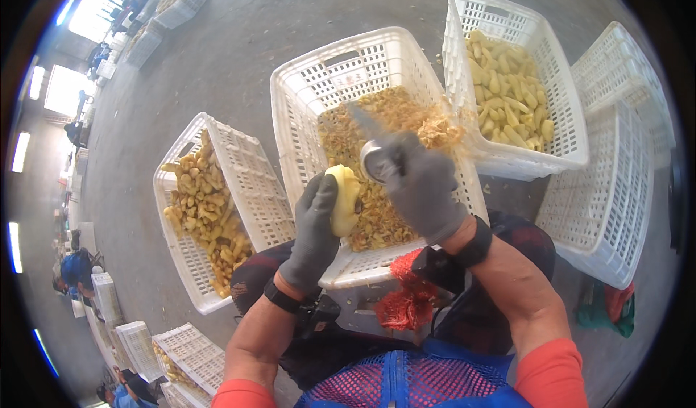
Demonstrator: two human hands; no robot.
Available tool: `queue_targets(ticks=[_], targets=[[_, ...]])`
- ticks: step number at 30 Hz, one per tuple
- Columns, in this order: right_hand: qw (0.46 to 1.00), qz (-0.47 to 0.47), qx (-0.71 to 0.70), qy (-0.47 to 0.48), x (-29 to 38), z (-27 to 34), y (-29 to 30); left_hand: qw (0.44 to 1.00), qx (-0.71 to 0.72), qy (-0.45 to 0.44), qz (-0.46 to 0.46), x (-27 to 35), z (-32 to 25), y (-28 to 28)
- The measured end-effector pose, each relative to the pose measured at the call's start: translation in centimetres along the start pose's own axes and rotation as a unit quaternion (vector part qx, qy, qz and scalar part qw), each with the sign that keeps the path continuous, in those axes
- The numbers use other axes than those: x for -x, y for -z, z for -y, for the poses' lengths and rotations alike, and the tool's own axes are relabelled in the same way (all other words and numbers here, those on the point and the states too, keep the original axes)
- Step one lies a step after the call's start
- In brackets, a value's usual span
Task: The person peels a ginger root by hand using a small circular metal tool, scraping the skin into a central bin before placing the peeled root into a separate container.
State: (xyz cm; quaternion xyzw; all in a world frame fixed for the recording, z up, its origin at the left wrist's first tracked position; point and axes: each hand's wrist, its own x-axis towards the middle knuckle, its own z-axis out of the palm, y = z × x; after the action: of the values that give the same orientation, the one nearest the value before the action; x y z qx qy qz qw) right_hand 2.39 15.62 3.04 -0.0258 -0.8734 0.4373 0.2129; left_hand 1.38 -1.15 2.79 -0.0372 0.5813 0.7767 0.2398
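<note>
My left hand [315, 228], in a grey glove, holds a pale yellow peeled root piece [344, 201] upright, with a dark spot on its right side. My right hand [424, 185], gloved too, grips a tool [367, 122] with a blurred blade pointing up and left; a round metal part [374, 162] shows by the fingers. Both hands are over a white plastic crate [283, 120] that holds brown and yellow peelings [380, 218]. The exact kind of root and tool cannot be told.
Unpeeled knobbly roots [201, 190] fill part of a tilted white crate [244, 174] at left. Pale peeled pieces [505, 93] lie in a crate [522, 163] at upper right. Stacked crates [598, 190] stand at right. Red netting [405, 299] hangs between my knees. People sit far left.
</note>
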Motion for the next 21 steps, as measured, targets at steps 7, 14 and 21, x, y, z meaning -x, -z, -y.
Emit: queue_targets(ticks=[7, 14, 21], targets=[[0.938, 0.041, -0.224, -0.261, -1.1, -0.1, 2.0, 0.983, -0.146, -0.093, 0.063, -0.5, -0.2, 0.6], [0.933, 0.091, -0.234, -0.26, -0.5, -0.4, 2.2, 0.991, -0.088, -0.031, 0.092, -0.3, -0.5, 0.7], [0.932, 0.185, -0.2, -0.239, -0.5, -1.1, 1.8, 0.995, -0.047, 0.038, 0.082, 0.4, -1.6, -1.4]])
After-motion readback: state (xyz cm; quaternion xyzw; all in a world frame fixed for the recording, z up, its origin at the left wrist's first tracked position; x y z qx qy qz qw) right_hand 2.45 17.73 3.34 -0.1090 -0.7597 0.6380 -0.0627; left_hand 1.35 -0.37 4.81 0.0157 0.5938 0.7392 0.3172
